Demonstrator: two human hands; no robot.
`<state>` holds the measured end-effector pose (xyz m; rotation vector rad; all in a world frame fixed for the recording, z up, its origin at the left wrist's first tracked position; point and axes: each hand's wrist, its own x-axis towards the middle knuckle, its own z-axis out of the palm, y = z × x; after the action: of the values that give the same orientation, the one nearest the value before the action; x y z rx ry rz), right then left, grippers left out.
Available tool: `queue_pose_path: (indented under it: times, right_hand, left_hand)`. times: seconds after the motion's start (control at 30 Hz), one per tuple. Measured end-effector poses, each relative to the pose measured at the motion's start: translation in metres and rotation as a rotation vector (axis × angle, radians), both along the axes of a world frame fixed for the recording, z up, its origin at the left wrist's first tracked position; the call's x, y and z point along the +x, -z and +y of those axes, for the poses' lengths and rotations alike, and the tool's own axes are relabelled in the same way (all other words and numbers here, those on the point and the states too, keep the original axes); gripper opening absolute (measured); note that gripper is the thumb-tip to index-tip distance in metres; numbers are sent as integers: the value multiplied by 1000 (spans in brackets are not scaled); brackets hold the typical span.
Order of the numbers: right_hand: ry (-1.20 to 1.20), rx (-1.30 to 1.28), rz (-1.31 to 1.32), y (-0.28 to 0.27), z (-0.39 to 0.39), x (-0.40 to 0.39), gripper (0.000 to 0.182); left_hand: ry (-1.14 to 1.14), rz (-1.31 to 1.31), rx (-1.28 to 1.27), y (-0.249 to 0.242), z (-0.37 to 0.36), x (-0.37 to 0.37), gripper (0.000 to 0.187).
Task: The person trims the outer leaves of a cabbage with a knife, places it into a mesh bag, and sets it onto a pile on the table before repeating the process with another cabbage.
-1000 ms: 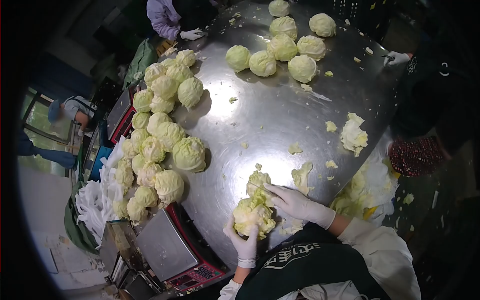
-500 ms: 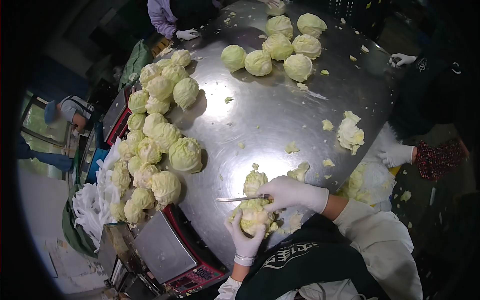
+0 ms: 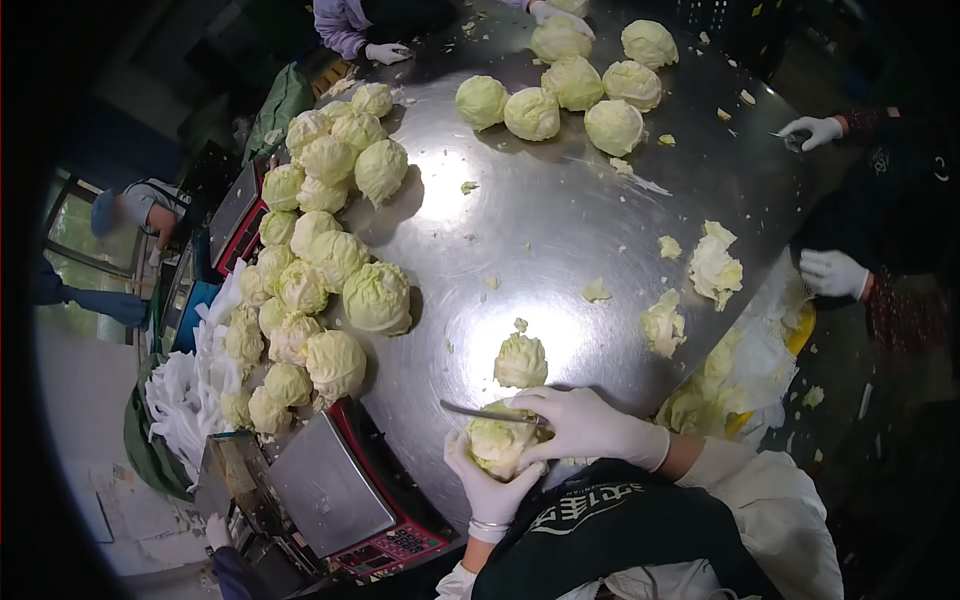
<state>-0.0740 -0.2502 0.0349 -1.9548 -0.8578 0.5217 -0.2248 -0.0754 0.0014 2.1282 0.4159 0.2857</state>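
Observation:
On the metal table (image 3: 500,250), near its front edge, a pale green cabbage (image 3: 498,440) is between my two gloved hands. My left hand (image 3: 492,488) wraps round its near left side. My right hand (image 3: 592,428) holds a knife (image 3: 490,411) whose blade points left across the top of the cabbage, with the fingertips against its right side. Just beyond it stands a smaller cabbage (image 3: 521,360). Loose leaves (image 3: 663,323) lie to the right.
A pile of cabbages (image 3: 340,255) lines the left side, near a red scale (image 3: 335,490). More cabbages (image 3: 573,83) sit at the far end. Co-workers' gloved hands (image 3: 388,53) (image 3: 835,274) show around the table. A bag of leaves (image 3: 745,350) hangs at the right edge.
My right hand has moved down and closer to my left hand, the blade now tilted. A leaf piece has shifted right. A co-worker's hand at the far end now touches a cabbage.

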Motion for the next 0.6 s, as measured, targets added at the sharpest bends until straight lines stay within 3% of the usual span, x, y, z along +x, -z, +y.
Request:
queue_pose_path:
  times: [0.1,0.13,0.23,0.37,0.43,0.47,0.6]
  right_hand:
    - [58,24,145,22,3,7,45]
    - [84,18,244,25,-1,15,36]
    - [76,-122,160,24,-9,18,27]
    - [266,25,259,80,-5,13,24]
    - [262,-58,222,79,-9,19,24]
    - [261,-150,190,78,-9,19,24]
    - [160,-197,1,52,2,5,24]
  left_hand:
    - [-116,29,89,17,-3,8,108]
    - [-116,8,14,18,1,6,105]
    - [-33,-9,-2,16,10,-3,102]
    - [-3,24,0,20,32,-27,100]
    - [-30,175,-237,2,39,-31,101]
    - [-39,183,-476,-8,37,-36,101]
    - [-55,151,-480,-13,30,-36,98]
